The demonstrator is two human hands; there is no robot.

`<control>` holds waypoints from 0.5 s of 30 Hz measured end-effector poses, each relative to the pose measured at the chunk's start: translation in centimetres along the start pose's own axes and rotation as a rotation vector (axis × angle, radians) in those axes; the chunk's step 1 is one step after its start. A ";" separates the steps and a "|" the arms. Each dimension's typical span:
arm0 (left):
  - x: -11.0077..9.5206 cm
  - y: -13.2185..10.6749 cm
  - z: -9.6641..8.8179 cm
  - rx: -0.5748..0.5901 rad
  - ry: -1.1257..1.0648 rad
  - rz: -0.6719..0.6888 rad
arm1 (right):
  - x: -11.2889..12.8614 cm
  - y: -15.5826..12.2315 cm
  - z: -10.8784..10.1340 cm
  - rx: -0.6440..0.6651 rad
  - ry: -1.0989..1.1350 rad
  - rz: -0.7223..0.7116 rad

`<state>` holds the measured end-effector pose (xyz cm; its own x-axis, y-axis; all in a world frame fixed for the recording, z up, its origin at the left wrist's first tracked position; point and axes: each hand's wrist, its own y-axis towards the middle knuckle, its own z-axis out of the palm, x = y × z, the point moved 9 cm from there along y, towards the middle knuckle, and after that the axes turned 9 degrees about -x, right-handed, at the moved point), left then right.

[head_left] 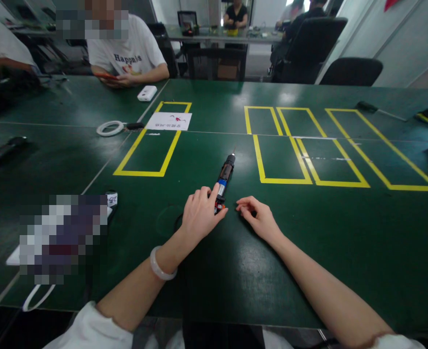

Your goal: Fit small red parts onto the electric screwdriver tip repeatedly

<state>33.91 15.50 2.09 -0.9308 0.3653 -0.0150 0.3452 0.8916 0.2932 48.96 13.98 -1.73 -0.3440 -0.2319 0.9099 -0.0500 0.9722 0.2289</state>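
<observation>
An electric screwdriver with a dark body and a blue and silver band lies on the green table, its thin bit pointing away from me. My left hand rests over its rear end, fingers stretched out and the index finger against the body. Small red and orange parts show at the tool's back, between index finger and thumb; the hand hides the rest. A dark cable loops out beside my left wrist. To the right of the tool, my right hand rests on the table with loosely bent fingers and nothing visible in it.
Yellow tape outlines mark the table, and a white paper sheet lies across the left one. A coiled white cable, a small white box and a blurred-out object are to the left. A person in a white shirt sits opposite.
</observation>
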 end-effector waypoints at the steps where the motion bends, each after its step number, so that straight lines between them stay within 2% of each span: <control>1: 0.7 0.0 -0.1 0.006 0.015 -0.008 | 0.0 0.0 0.0 0.000 0.005 0.003; 4: 3.6 0.1 -0.2 0.030 0.059 -0.056 | 0.0 0.1 0.0 0.000 0.005 0.006; 11: 12.3 -0.1 0.2 0.145 0.116 -0.245 | 0.1 0.0 -0.1 -0.003 -0.032 -0.012; 15: 16.8 -0.6 0.5 0.159 0.117 -0.340 | 0.1 0.0 -0.1 0.001 -0.039 -0.008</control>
<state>18.15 21.25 1.20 -0.9995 0.0167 0.0258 0.0201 0.9902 0.1380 49.00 14.00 -1.62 -0.3794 -0.2381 0.8941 -0.0539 0.9704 0.2356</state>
